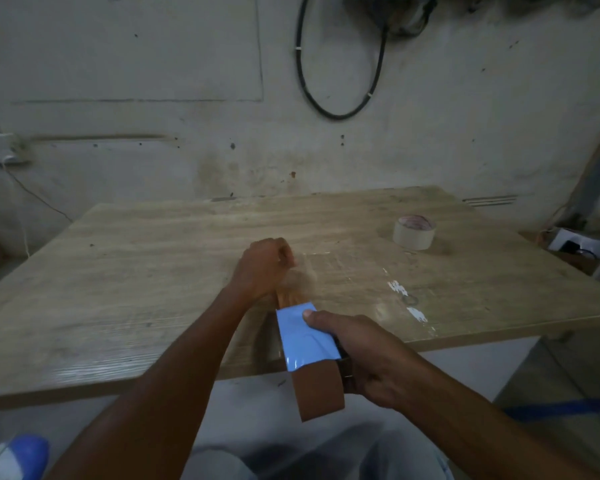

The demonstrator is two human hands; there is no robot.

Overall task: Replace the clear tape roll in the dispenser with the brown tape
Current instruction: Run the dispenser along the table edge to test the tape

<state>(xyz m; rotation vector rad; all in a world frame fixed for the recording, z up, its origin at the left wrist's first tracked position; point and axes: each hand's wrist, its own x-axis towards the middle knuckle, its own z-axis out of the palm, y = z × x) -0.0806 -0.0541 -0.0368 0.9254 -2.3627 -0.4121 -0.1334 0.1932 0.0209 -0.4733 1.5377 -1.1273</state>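
My right hand (368, 355) grips the brown tape roll (317, 393) at the table's near edge; the roll's top shines pale blue with reflected light, and dark parts of the dispenser show under my fingers. From the roll a strip of brown tape (291, 296) runs forward to my left hand (264, 268), which is closed on the strip's blurred end just above the table. The clear tape roll (414, 232) stands alone on the table at the far right, apart from both hands.
The wooden table (136, 278) stands against a stained wall. Shiny scraps of clear tape (400, 292) lie stuck on the table right of my hands. A black cable loop (336, 112) hangs on the wall. A white box (575, 242) sits beyond the table's right edge.
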